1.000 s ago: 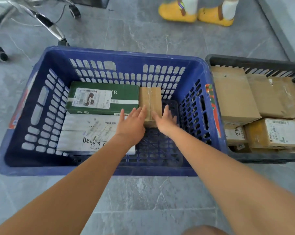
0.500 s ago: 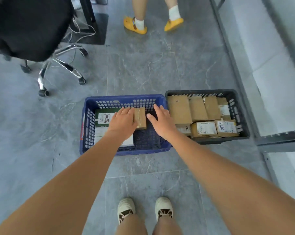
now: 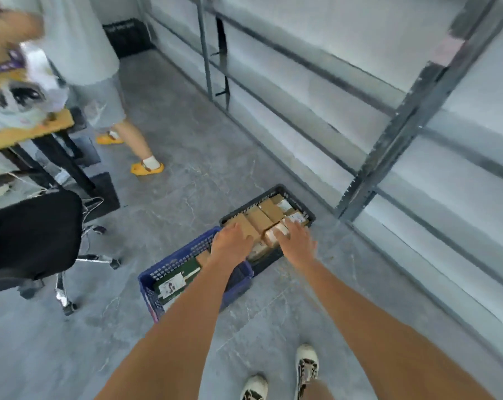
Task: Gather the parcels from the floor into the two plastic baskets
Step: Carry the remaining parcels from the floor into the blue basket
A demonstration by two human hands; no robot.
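Brown parcels (image 3: 269,210) fill the black basket (image 3: 307,209), which stands on the grey floor (image 3: 186,194) touching the blue basket (image 3: 172,261) that holds a green box (image 3: 184,274). Metal shelving (image 3: 389,145) rises just beyond; an office chair (image 3: 33,235) stands left. Above the baskets, the left hand (image 3: 230,245) and right hand (image 3: 298,242) spread flat, holding nothing.

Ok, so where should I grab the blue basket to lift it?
Grip the blue basket by the rims of its two short end walls, one hand on each, coming from above. It is long and open-topped, its slotted walls let fingers hook in, and the black basket blocks one end.
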